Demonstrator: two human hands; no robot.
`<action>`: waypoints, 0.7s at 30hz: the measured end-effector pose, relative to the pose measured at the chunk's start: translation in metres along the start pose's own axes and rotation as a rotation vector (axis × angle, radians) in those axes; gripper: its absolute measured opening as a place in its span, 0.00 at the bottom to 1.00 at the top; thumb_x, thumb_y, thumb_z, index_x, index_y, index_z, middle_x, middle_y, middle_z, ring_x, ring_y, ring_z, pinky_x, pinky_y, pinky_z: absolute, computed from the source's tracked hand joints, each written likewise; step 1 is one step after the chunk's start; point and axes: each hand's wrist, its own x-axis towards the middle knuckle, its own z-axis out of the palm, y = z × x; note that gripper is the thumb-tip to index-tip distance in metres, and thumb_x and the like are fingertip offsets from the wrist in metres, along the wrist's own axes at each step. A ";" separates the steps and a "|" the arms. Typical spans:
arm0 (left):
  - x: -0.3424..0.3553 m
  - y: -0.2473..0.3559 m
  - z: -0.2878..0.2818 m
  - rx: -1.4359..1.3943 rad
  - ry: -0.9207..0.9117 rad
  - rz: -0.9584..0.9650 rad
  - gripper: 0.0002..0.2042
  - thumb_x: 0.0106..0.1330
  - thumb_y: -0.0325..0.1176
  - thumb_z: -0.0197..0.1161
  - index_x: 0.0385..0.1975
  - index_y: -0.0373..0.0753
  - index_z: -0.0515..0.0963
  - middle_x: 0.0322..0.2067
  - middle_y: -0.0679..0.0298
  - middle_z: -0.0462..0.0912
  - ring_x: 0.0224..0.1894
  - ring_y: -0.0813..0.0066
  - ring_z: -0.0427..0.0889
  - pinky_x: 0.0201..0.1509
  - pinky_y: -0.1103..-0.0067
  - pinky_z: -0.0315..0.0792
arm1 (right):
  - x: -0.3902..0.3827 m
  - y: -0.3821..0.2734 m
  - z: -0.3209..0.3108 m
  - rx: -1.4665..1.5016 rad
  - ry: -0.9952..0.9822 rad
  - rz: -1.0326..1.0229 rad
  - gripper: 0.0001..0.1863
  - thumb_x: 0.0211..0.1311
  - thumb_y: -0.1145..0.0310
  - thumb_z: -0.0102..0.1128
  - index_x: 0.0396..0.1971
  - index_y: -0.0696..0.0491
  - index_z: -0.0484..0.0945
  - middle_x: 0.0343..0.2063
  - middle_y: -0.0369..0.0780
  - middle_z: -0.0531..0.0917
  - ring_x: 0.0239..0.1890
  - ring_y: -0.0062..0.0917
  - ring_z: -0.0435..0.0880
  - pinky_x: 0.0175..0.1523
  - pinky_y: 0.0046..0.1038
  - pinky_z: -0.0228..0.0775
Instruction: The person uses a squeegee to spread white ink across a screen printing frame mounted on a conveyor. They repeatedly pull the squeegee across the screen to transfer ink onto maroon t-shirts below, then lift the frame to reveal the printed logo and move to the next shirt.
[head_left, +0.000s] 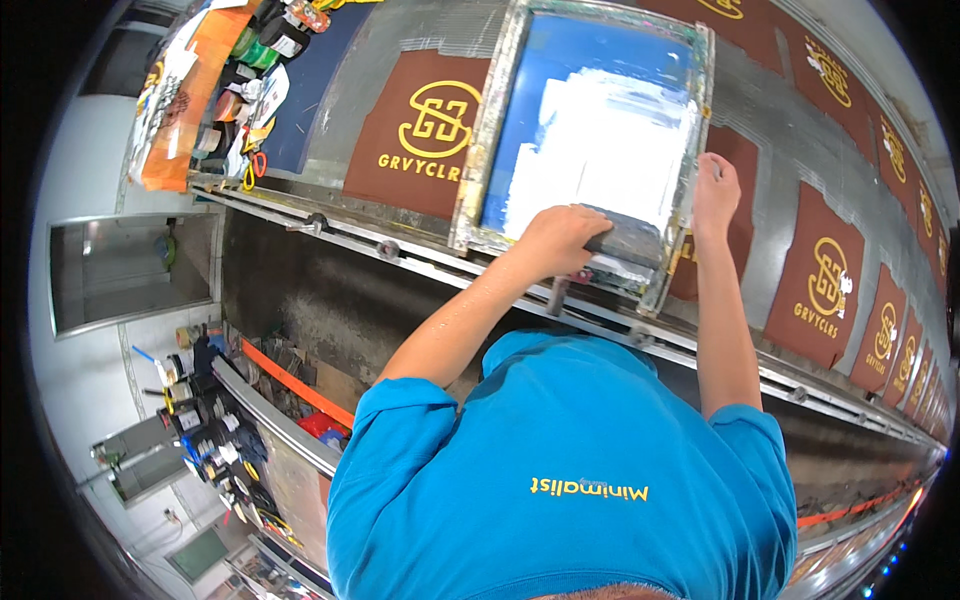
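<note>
A screen-printing frame (475,150) with blue mesh lies across the table in front of me. White ink (600,140) coats much of its mesh. At the near end of the screen, my left hand (565,240) is closed on a dark grey squeegee (630,240), which rests on the mesh. My right hand (718,195) is beside the frame's right edge with its fingers curled in; whatever they hold is hidden. Left of the frame lies a brown fabric panel (400,125) with a yellow print, partly covered by the frame.
More printed brown panels (818,275) lie in rows along the grey table to the right. A metal rail (430,270) follows its near edge. Ink containers (285,40) and yellow-handled scissors (252,170) crowd the left end. Behind me stands a cluttered bench (290,420).
</note>
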 end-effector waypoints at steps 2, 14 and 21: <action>-0.021 -0.057 -0.031 0.019 -0.012 0.002 0.22 0.53 0.28 0.70 0.52 0.41 0.84 0.51 0.58 0.87 0.55 0.55 0.84 0.58 0.64 0.79 | -0.030 0.001 0.061 -0.007 0.012 -0.010 0.18 0.68 0.59 0.68 0.46 0.59 0.84 0.39 0.44 0.87 0.39 0.28 0.85 0.48 0.32 0.76; -0.117 -0.241 -0.145 0.121 0.008 0.090 0.21 0.56 0.28 0.73 0.52 0.39 0.84 0.49 0.55 0.88 0.53 0.54 0.86 0.56 0.64 0.80 | -0.129 -0.100 0.275 -0.247 -0.029 0.190 0.21 0.65 0.55 0.65 0.54 0.50 0.80 0.42 0.48 0.89 0.47 0.44 0.88 0.55 0.41 0.76; -0.013 -0.256 -0.197 0.172 -0.265 -0.006 0.14 0.63 0.35 0.69 0.49 0.43 0.85 0.38 0.53 0.89 0.42 0.51 0.88 0.46 0.62 0.81 | -0.129 -0.095 0.276 -0.346 -0.053 0.257 0.23 0.65 0.54 0.64 0.56 0.48 0.77 0.39 0.46 0.89 0.44 0.43 0.88 0.52 0.41 0.77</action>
